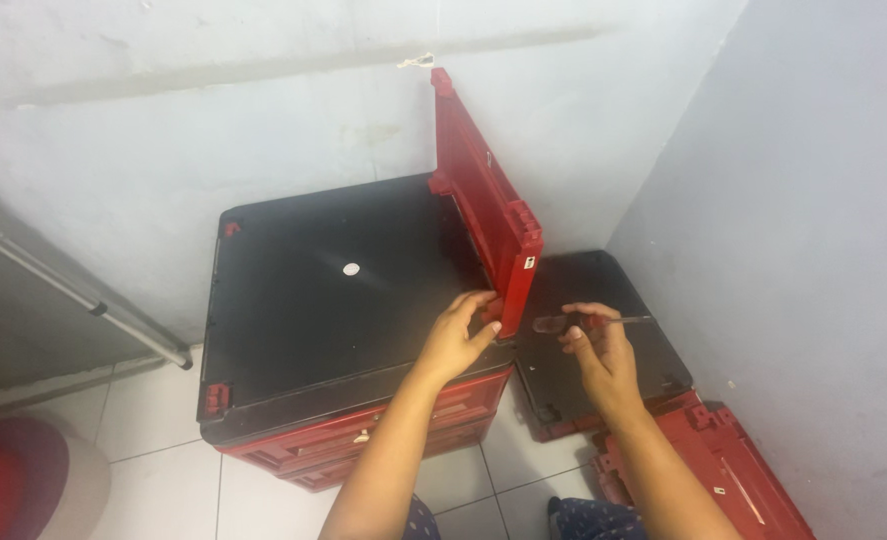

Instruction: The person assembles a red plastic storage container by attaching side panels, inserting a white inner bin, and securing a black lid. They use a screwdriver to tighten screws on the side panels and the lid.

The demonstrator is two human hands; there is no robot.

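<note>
Furthest out to the left of both hands, a grey metal bar (83,295) slants down the wall toward the white tiled floor (153,425), and a dark red rounded thing (8,480) sits at the bottom corner, too cropped to identify. Nearer the grip stands a red crate (353,450) folded low, capped by a wide black panel (333,290) with a small pale round spot at its middle and red latch pieces at its corners. The left hand (458,335) rests at the right edge of that black panel, fingers curled against the lower end of a red plastic side panel (488,205), which stands on edge and tilts up toward the wall; it is ribbed, with hinge lugs along its length. Whether the fingers fully clamp it or only press it cannot be told. Just right of that hand, the right hand (598,350) is closed around a screwdriver (588,322) with a clear handle, its thin metal shaft pointing right, away from the red panel. Under this hand lies a second, smaller black panel (583,285) on the floor, and beyond the wrist, against the grey wall, lies another red panel (733,470). Counted: two hands, one screwdriver, two black panels, two loose red panels, one crate.
</note>
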